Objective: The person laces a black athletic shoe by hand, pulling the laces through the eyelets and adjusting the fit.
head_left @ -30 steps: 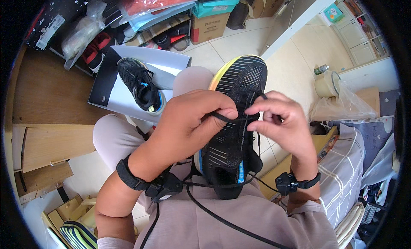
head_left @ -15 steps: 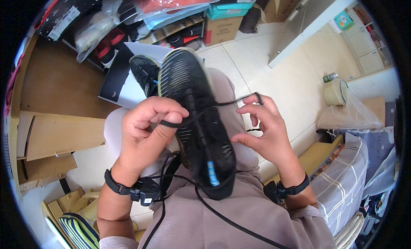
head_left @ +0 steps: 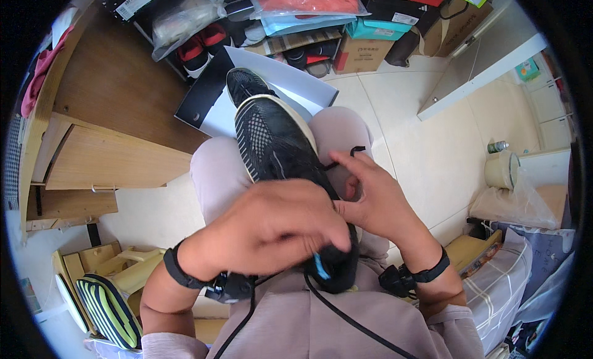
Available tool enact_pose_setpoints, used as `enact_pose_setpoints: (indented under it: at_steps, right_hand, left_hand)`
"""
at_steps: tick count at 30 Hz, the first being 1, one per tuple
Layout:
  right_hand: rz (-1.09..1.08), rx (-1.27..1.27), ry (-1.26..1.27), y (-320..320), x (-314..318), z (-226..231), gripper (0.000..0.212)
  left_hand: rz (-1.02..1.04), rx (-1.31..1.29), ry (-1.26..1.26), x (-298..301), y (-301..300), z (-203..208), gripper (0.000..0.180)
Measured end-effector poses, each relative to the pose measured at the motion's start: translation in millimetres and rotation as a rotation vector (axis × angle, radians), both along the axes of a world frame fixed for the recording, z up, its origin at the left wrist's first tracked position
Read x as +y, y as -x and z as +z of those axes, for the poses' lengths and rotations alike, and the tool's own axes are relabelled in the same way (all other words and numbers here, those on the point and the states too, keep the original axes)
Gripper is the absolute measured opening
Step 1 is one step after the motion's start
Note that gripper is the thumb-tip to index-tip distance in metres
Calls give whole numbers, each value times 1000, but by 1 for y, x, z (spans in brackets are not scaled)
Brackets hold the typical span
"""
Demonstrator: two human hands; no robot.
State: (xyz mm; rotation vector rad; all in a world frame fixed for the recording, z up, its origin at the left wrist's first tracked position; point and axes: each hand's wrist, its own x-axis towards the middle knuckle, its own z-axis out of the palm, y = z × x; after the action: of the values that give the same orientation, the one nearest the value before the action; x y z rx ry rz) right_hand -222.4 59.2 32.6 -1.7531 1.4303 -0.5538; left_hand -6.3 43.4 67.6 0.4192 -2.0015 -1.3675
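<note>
A black sneaker [head_left: 272,133] with a pale sole edge rests on my lap, toe pointing away from me. Across its heel half reaches my left hand [head_left: 278,223], smeared by motion, covering most of the lacing and the opening. What its fingers hold is hidden. My right hand [head_left: 377,195] is at the shoe's right side, fingers curled, with a black shoelace [head_left: 357,150] running by the index fingertip. A blue tab [head_left: 321,266] shows inside the heel. The second black sneaker [head_left: 244,84] lies in an open shoebox [head_left: 296,84] beyond my knees.
Black cords [head_left: 352,322] hang over my shirt from the wrist devices. A wooden cabinet [head_left: 117,155] stands on the left. At the back is a rack with shoes, bags and boxes, including a teal box [head_left: 380,29]. A bin [head_left: 501,169] stands at right.
My left hand has moved right and toward me, over the shoe's heel half. My right hand has closed in on the shoe's side. The view has shifted left.
</note>
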Motion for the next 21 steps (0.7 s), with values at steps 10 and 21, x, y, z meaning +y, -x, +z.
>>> enact_pose_setpoints:
  at_steps: [10, 21]
  right_hand:
    - [-124, -377, -246, 37, 25, -6, 42]
    - [-484, -539, -189, 62, 44, -23, 34]
  left_hand:
    - [-467, 71, 189, 6, 45, 32, 12]
    - [90, -457, -401, -19, 54, 11, 17]
